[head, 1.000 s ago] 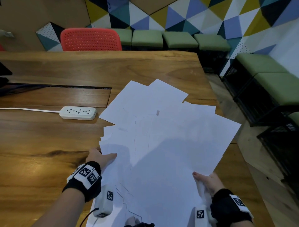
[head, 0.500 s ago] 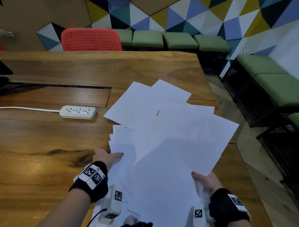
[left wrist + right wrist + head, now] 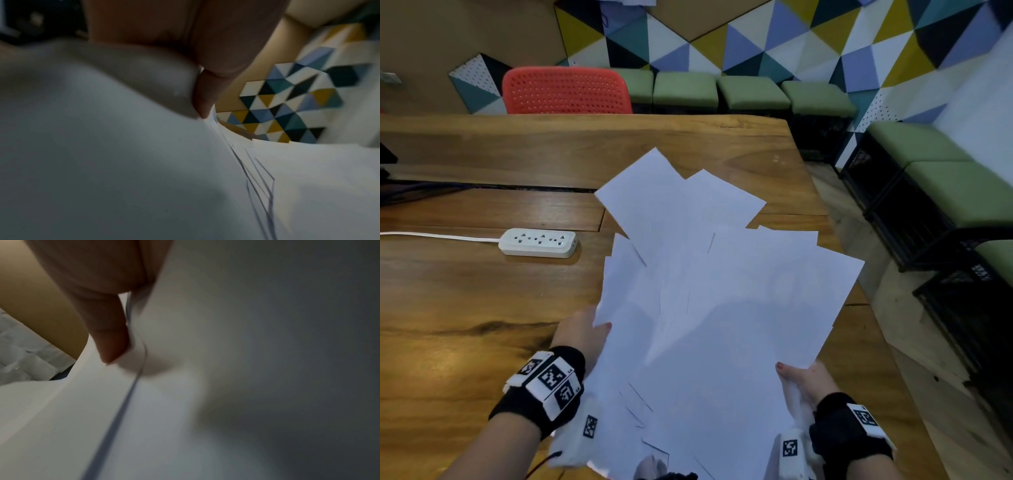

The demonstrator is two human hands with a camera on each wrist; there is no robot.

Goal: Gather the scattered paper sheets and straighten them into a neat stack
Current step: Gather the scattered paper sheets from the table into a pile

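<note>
White, thin paper sheets point(image 3: 709, 308) lie fanned and overlapping on the wooden table point(image 3: 482, 308), corners jutting every way. My left hand point(image 3: 582, 334) pinches their left edge, thumb on top; my right hand point(image 3: 803, 378) pinches the near right edge likewise. I judge the gathering well along, the squaring not begun. The sheets are slick and limp, so I should sweep both sides inward evenly, keeping light pressure so none buckle or slip off the table's right edge.
</note>
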